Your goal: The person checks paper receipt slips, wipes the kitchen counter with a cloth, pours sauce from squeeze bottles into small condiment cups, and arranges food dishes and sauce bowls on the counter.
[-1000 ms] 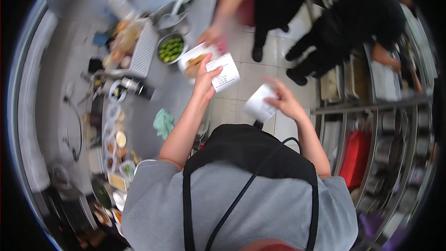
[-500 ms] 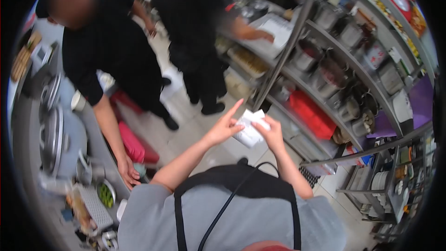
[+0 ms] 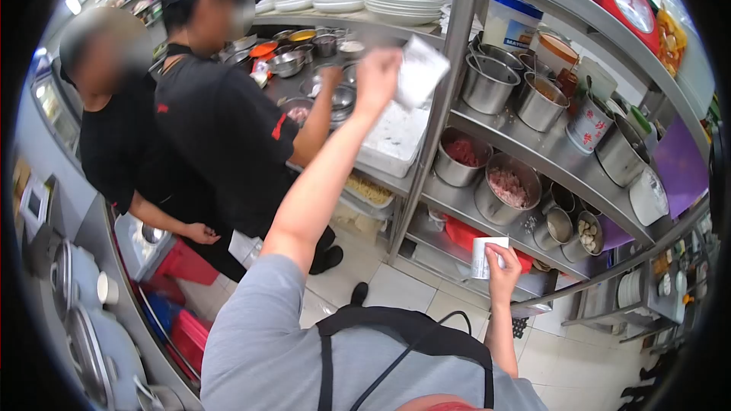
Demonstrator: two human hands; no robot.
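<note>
My left hand (image 3: 378,80) is raised and stretched forward near the steel shelf post, closed on a white paper slip (image 3: 420,72) that is blurred by motion. Below and behind the slip is a white tray (image 3: 392,137) on the counter. Lower and to the right, my right hand (image 3: 502,270) pinches another white printed slip (image 3: 480,257) between thumb and fingers, in front of the lower shelf and a red item (image 3: 459,234).
Two co-workers in black, one at the counter (image 3: 221,122) and one behind (image 3: 114,137), stand at the left. Steel pots (image 3: 491,84) fill the shelves at right. Plates (image 3: 403,0) are stacked at the back. Lidded pots (image 3: 103,358) stand lower left.
The view has swung from the left counter toward the shelves. My hands, together half a second ago, have moved apart; the left has risen forward with a slip, the right keeps another.
</note>
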